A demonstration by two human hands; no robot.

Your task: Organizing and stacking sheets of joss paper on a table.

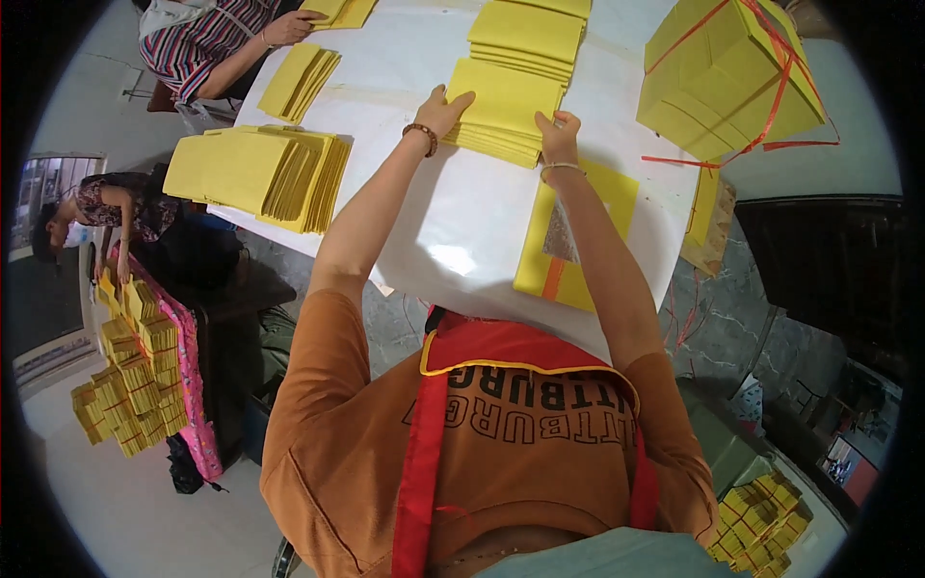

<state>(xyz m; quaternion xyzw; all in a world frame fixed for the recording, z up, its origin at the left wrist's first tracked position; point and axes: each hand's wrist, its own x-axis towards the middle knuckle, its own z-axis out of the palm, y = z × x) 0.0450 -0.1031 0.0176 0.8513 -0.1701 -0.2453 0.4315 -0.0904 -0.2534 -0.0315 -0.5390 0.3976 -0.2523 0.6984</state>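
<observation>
A fanned stack of flat yellow paper pieces (501, 96), envelope-like in shape, lies on the white table in front of me. My left hand (441, 114) grips its left edge, thumb on top and the other fingers partly hidden. At the right edge of the same stack, my right hand (559, 138) is closed with its fingertips at the paper's corner. More overlapping yellow paper (525, 39) continues just beyond. Under my right forearm lies a yellow sheet (540, 226) with a greyish patch and an orange strip, partly covered by the arm.
Thick yellow stacks (236, 169) stand at the table's left edge, with a smaller stack (299, 82) behind. A yellow bundle tied with red string (723, 82) sits far right. One co-worker's hand (289, 29) holds yellow paper; another person (120, 207) stands beside piled bundles (135, 371).
</observation>
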